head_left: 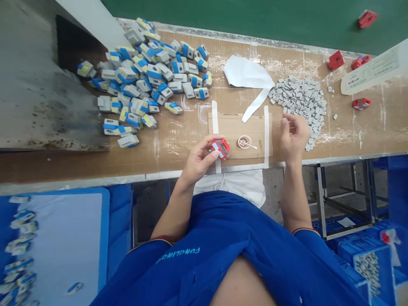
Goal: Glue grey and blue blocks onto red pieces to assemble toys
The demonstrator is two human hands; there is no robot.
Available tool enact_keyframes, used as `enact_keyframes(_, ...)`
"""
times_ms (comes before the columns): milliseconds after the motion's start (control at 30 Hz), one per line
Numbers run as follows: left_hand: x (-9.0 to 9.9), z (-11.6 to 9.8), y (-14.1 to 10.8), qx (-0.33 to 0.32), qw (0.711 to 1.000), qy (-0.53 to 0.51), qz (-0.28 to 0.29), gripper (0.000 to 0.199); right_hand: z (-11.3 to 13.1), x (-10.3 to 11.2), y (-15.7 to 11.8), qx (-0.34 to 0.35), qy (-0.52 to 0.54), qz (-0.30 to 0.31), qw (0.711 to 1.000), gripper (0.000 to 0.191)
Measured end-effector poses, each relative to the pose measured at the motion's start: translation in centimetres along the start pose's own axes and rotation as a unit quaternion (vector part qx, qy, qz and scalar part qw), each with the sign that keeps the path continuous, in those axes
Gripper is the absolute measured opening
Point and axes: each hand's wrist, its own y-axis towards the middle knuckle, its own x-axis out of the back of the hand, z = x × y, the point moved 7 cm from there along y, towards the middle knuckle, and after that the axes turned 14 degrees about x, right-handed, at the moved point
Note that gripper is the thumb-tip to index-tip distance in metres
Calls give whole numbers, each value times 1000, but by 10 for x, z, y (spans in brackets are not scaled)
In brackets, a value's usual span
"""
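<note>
My left hand grips a red toy vehicle body with blue windows and a grey band, just over the near left part of a taped cardboard sheet. To the right, my right hand is closed, fingertips pressed together beside a pile of small grey plastic pieces. Whatever the fingertips may hold is hidden. Between the hands, a small round cup stands on the cardboard with a thin white stick leaning over its rim.
A heap of grey, blue and yellow toy bodies covers the table's left side. White cloth lies behind the cardboard. At the right are red toy bodies and a labelled white bottle. Blue crates stand below.
</note>
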Motion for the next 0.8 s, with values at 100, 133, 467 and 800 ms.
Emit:
enact_keyframes(100,0,1,1,-6,1000,10,-3,44,-44,-1,19,-34,-76,13,996,24)
enact_keyframes(133,0,1,1,-8,1000,12,-1,43,-55,-6,24,-41,-82,33,995,19)
enact_keyframes(467,-2,0,-1,-18,999,27,-8,43,-65,-25,45,-25,-97,160,982,10)
enact_keyframes(800,-4,-2,-4,-23,999,47,1,42,0,12,18,-107,78,43,990,14)
